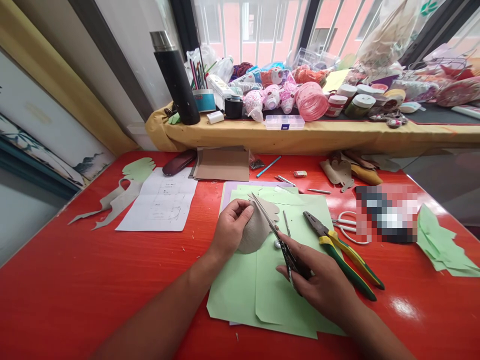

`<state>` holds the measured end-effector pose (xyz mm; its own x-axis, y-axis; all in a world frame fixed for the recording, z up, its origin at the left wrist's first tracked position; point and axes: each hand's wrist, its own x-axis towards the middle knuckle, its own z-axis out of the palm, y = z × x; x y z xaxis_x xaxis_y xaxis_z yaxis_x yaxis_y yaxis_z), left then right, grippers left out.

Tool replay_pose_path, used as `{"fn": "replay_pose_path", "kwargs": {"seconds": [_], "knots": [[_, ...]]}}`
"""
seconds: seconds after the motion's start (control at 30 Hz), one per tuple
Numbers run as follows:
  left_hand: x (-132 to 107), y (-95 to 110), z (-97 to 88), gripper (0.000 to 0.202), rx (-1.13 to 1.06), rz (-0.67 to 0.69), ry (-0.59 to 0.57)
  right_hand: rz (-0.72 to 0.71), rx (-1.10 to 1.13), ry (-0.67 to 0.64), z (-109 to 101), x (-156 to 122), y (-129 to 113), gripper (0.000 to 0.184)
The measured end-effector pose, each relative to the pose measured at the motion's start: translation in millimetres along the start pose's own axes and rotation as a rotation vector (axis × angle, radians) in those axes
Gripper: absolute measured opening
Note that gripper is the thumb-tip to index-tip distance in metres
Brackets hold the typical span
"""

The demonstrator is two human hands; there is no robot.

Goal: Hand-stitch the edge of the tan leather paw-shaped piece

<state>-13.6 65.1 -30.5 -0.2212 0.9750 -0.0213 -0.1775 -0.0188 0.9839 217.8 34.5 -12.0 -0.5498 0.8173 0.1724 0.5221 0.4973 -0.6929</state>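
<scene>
Two bare forearms (180, 295) are nearest, over the red table (112, 300). The right hand (322, 277) grips the handles of dark scissors (288, 257), blades against the edge of a grey piece (255, 232), which the left hand (231, 225) pinches between thumb and fingers above the green sheets (232, 295). On the sheets' right side lie pliers (330, 240), handles running past the edge; just right of the sheets, white-handled scissors (347, 228). Left of the sheets is a drawn-on page (157, 205); behind them, brown boards (223, 166).
</scene>
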Motion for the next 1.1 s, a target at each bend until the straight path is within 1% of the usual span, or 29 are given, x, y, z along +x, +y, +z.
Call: {"fn": "replay_pose_path", "kwargs": {"seconds": [0.1,0.23,0.33,0.4,0.47,0.5,0.53,0.6,0.7,0.77,0.83,0.9,1.0,1.03,1.1], "knots": [[0,0,-0.6,0.024,0.011,0.006,-0.001,0.023,0.012,0.054,0,0,-1,0.057],[-4,3,1.6,0.025,0.017,-0.016,-0.002,0.027,0.009,0.116,1,1,6,0.056],[-9,9,5.5,0.027,0.016,-0.019,0.042,0.028,0.048,0.172,3,1,12,0.055],[-13,18,8.0,0.033,0.023,0.003,0.058,0.047,0.103,0.203,3,2,15,0.057],[-17,32,8.3,0.037,0.014,0.019,0.043,0.094,0.159,0.211,2,3,15,0.061],[-18,41,6.8,0.034,-0.001,0.02,0.034,0.126,0.184,0.208,1,3,13,0.063],[-19,52,4.0,0.028,-0.015,0.011,0.032,0.16,0.207,0.199,-1,4,11,0.065],[-21,75,-6.5,0.018,-0.071,-0.012,0.072,0.218,0.243,0.159,-5,6,3,0.067],[-26,108,-32.8,0.019,-0.183,0.015,0.163,0.252,0.27,0.056,-10,8,-16,0.066],[-33,124,-53.2,0.021,-0.154,0.072,0.236,0.251,0.255,-0.034,-9,11,-32,0.064],[-42,134,-71.0,0.025,-0.059,0.166,0.293,0.251,0.212,-0.127,-4,16,-48,0.061],[-53,140,-83.2,0.028,0.09,0.264,0.333,0.26,0.16,-0.202,6,24,-62,0.059],[-67,148,-90.5,0.019,0.361,0.381,0.465,0.268,0.114,-0.29,25,40,-81,0.059],[-71,150,-91.4,0.013,0.441,0.407,0.484,0.262,0.105,-0.314,32,46,-86,0.058],[-76,152,-93.6,0.007,0.576,0.442,0.469,0.242,0.086,-0.343,42,58,-96,0.057]]}}
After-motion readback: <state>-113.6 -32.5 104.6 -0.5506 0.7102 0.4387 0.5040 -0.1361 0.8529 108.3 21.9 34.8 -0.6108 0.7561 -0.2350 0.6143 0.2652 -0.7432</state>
